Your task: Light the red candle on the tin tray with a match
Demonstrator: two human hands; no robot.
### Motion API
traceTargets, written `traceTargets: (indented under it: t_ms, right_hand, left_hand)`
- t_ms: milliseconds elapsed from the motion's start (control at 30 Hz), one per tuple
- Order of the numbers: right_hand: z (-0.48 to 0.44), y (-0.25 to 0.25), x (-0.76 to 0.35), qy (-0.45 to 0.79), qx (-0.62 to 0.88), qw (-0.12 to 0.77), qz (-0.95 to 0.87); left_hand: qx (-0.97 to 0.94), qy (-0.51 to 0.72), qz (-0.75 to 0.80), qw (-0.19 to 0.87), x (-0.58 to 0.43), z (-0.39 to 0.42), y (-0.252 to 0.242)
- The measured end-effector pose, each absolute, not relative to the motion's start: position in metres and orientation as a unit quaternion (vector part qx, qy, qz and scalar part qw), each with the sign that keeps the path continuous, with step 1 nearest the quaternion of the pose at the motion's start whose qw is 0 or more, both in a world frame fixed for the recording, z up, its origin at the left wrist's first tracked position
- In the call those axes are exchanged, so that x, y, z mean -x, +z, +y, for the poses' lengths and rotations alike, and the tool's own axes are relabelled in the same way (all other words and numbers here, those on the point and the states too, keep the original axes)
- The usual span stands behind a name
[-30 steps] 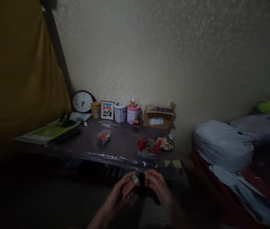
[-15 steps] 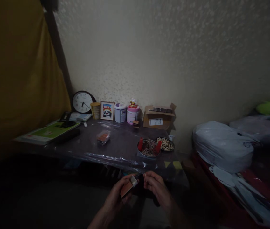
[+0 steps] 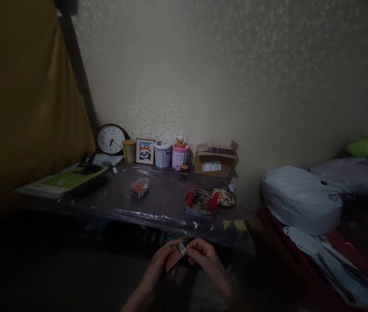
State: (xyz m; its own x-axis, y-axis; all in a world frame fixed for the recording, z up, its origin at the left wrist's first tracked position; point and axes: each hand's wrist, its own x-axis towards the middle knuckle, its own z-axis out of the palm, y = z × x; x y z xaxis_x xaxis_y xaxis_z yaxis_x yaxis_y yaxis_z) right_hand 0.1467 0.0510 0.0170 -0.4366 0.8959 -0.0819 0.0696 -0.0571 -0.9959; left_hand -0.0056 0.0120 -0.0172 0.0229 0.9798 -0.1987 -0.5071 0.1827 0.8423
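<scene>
A small orange matchbox (image 3: 174, 258) sits in my left hand (image 3: 159, 269), fingers wrapped round it, low in the view below the table's front edge. My right hand (image 3: 206, 259) is curled and pinched right against the box's open end; what its fingertips grip is too small and dark to make out. On the table ahead stand a round metal dish (image 3: 201, 202) heaped with matchsticks, with red pieces at its rim, and a second dish (image 3: 224, 196) of sticks beside it. A wrapped packet of matchboxes (image 3: 139, 187) lies at mid-table.
The dark table (image 3: 164, 208) has a plastic cover. Along the wall stand a clock (image 3: 111, 139), a cup, a framed panda picture (image 3: 145, 151), two tins and an open cardboard box (image 3: 215, 159). Green papers (image 3: 60, 181) lie left. Stuffed plastic bags (image 3: 301, 199) fill the right.
My hands have dropped slightly and drawn together. The right hand's fingers now meet the matchbox's end, where a gap showed before.
</scene>
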Motion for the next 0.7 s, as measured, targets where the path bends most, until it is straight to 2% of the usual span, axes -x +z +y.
traceTargets:
  t_ms: [400,700]
  right_hand:
    - [0.05,0.008,-0.147,0.629,0.353,0.317,-0.616]
    - [0.051,0.012,-0.151,0.712,0.394,0.385,-0.435]
  left_hand:
    - [-0.333,0.568,0.421,0.624,0.0,0.007,-0.006]
    - [-0.318,0.56,0.405,0.649,0.006,0.013,-0.015]
